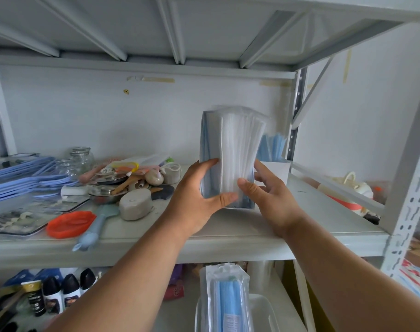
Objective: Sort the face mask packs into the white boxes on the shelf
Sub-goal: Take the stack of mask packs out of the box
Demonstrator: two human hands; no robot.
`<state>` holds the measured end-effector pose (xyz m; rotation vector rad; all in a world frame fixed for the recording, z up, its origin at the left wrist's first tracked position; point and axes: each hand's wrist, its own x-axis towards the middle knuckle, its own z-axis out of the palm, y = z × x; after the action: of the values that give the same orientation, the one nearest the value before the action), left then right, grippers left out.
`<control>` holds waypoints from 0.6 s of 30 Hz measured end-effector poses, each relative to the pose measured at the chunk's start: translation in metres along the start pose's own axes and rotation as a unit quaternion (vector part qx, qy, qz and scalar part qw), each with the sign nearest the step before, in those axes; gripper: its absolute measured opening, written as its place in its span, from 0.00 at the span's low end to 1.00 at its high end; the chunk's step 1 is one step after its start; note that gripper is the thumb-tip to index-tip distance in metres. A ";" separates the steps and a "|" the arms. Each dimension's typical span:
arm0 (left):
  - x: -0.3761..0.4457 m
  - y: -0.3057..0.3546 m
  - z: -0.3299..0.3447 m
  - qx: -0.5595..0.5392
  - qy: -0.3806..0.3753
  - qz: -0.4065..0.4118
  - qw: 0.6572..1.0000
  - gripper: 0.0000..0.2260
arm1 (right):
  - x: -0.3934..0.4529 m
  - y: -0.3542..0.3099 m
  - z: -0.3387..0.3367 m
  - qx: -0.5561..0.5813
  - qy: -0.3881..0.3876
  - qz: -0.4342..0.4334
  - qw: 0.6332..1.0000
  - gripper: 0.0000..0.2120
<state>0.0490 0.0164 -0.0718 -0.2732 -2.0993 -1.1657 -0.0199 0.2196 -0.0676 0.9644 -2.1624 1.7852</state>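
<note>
A clear-wrapped face mask pack [230, 152] stands upright over the middle of the shelf [228, 230], its lower end dropped into a white box [248, 206] whose front corner shows below the hands. The left hand [194, 200] grips the pack's left side, fingers [209, 162] curled round the edge and thumb lying across the front near the bottom. The right hand [268, 188] holds the right side, thumb pressed on the front and fingers wrapped behind.

Just behind and to the right stands a second white box [276, 168] with blue masks [274, 147] sticking up out of it, close to the shelf's rear upright.

The shelf is pale grey painted metal with perforated corner posts, and the ribbed underside of the next level hangs overhead. A white wall backs it, marked with scraps of tape. The left half of the shelf is crowded: a stack of blue hangers [19, 176], glass jars [80, 158], steel bowls [108, 192], a grey stone-like lump [136, 203], an orange lid [70, 224], a light blue brush [96, 226] and flat plastic-wrapped trays.

On the level below, another blue mask pack [224, 298] rests in a white tray [264, 310], and a row of small black-capped bottles [60, 291] stands at the left.
</note>
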 end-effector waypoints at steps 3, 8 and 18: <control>0.000 0.002 0.000 0.006 0.003 0.000 1.000 0.36 | 0.000 -0.001 0.000 0.001 -0.003 0.002 1.000 0.32; -0.001 0.002 0.002 0.034 0.015 0.009 0.999 0.33 | 0.002 0.003 -0.001 0.009 0.000 0.005 1.000 0.35; 0.000 0.005 0.000 0.006 -0.001 -0.010 1.000 0.29 | 0.003 0.005 -0.002 0.023 0.005 0.003 1.000 0.31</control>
<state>0.0518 0.0191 -0.0688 -0.2489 -2.1133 -1.1651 -0.0258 0.2203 -0.0698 0.9567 -2.1298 1.8468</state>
